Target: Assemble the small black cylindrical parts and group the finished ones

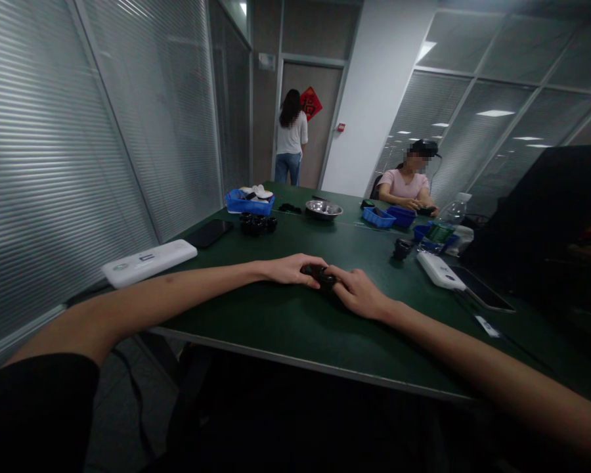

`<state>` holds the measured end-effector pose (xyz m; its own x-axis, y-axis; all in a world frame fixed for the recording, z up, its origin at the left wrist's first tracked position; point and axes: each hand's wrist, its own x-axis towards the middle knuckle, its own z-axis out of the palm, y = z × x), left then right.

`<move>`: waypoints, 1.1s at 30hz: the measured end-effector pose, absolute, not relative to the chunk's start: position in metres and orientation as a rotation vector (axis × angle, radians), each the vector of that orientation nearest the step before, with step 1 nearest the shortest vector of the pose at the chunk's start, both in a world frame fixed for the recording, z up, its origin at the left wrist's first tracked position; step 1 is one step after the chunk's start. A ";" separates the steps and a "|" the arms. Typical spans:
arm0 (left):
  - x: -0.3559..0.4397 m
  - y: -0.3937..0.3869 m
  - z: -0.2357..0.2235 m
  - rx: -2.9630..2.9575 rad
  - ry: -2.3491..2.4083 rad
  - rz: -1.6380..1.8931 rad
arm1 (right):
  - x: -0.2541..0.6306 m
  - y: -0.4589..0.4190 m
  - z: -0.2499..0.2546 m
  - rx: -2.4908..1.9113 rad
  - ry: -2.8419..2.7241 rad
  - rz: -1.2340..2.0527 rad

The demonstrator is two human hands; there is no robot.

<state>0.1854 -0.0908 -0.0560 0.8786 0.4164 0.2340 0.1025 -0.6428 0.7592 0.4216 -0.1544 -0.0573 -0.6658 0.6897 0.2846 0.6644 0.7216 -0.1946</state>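
Both hands meet over the middle of the green table [276, 315], closed on one small black part [326, 280] with a rounded, shiny side. My left hand [293, 269] grips its left end, fingers over the top and thumb in front. From the right, my right hand [358, 291] pinches the other end. Fingers cover much of the part, so its exact kind does not show. Beyond my left hand stands a cluster of similar black parts [259, 224]. Another black part [402, 249] is beyond my right hand.
A white device [150, 263] and a black phone [209, 233] lie left. Farther back are a blue basket [249, 203], a steel bowl [324, 210] and a smaller blue basket [378, 217]. Right are a bottle [456, 211], a white power bank [440, 270] and a phone [482, 289]. Two people are beyond.
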 end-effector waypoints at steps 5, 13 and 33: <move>0.186 -0.093 -0.055 2.223 0.404 0.542 | 0.421 -0.154 -0.058 -1.056 -2.589 0.108; 0.186 -0.093 -0.057 2.188 0.417 0.561 | 0.422 -0.156 -0.055 -1.068 -2.596 0.115; 0.186 -0.093 -0.056 2.197 0.390 0.543 | 0.422 -0.156 -0.055 -1.051 -2.596 0.123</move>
<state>0.1856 -0.0933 -0.0563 0.8590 0.4470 0.2496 0.0934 -0.6160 0.7822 0.4216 -0.1559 -0.0555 -0.6699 0.6894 0.2755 0.6603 0.7229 -0.2033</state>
